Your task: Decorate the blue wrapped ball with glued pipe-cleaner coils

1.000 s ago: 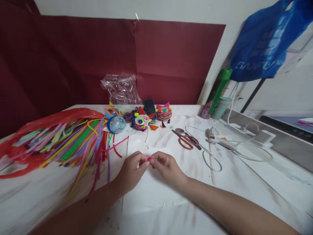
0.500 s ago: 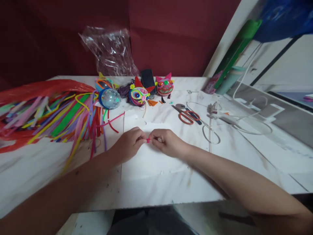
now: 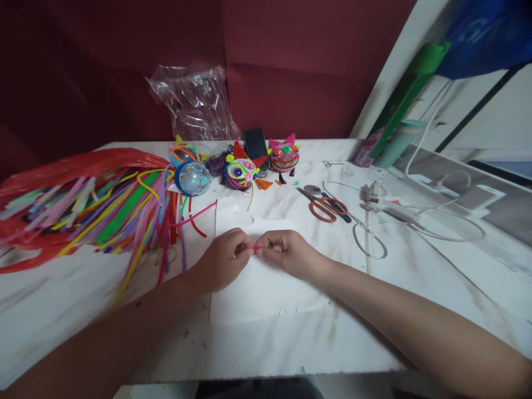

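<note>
- I had left hand (image 3: 224, 260) and right hand (image 3: 288, 254) both pinched closed on a pink piece (image 3: 255, 250).
- It lay between the fingertips, over the white sheet (image 3: 266, 296).

Tabletop (image 3: 353, 332): white, marble-patterned. Reference item: white paper sheet (image 3: 270, 296), flat. Left of sheet: red plastic bag (image 3: 103, 157); multicoloured craft strips (image 3: 127, 210), spilling from bag onto tabletop. Beyond sheet, left to right: clear ball with blue rim (image 3: 193, 178); decorated ball with red ears (image 3: 239, 173); orange scraps (image 3: 263, 184); dark scraps (image 3: 282, 179); pink-eared decorated ball (image 3: 285, 158). Off sheet's far right corner: orange-handled scissors (image 3: 317, 199); farther right of sheet, looped pale cable (image 3: 377, 257).
</note>
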The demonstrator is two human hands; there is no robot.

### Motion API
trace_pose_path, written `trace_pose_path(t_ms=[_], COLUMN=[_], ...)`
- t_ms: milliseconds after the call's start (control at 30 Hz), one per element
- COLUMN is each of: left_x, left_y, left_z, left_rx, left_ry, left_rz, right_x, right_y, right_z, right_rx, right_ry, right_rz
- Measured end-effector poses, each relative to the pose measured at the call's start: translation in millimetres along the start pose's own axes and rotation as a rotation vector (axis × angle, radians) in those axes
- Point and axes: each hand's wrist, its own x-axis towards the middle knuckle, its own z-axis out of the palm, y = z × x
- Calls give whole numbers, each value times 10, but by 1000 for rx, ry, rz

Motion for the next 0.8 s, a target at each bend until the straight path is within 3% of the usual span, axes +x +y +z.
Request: trace_pose_path(t_ms=[167,367,600,800], left_x=[-15,-35,-5,-8], left_y=[58,66,21,32], left_z=[5,15,-31,-49], left_rx=[-176,-155,-161,-301], left_ry=[138,145,77,79], left_rz=[-161,-103,5,-52], right_x=[43,10,37,56], right_y=[-21,-53,-32,-26], right_z=[86,166,87,57], right_rx=[383,389,388,435], right_ry=[94,148,183,115], right_rz=[76,82,95,80])
